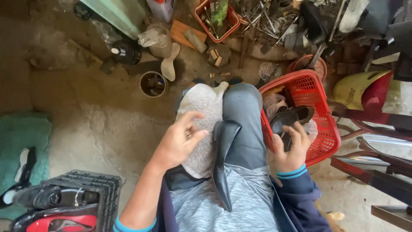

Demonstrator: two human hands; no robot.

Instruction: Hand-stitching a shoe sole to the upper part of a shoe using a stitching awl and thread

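Observation:
A long black pointed shoe [221,161] lies along my lap between my knees, toe towards me. My left hand [180,139] hovers open over a grey cloth [201,111] spread on my left knee, fingers apart, just left of the shoe's opening. My right hand [292,148] reaches into a red plastic basket [324,129] at my right and closes on a black sandal [289,118] there. The basket also holds clear plastic bags and other footwear.
A black crate [92,184] with black and red shoes sits at lower left beside a green mat [21,137]. A small tin [152,83], a dark bottle [126,52], a shoe sole, a red tray of tools and metal scrap lie ahead. Chair frames stand right.

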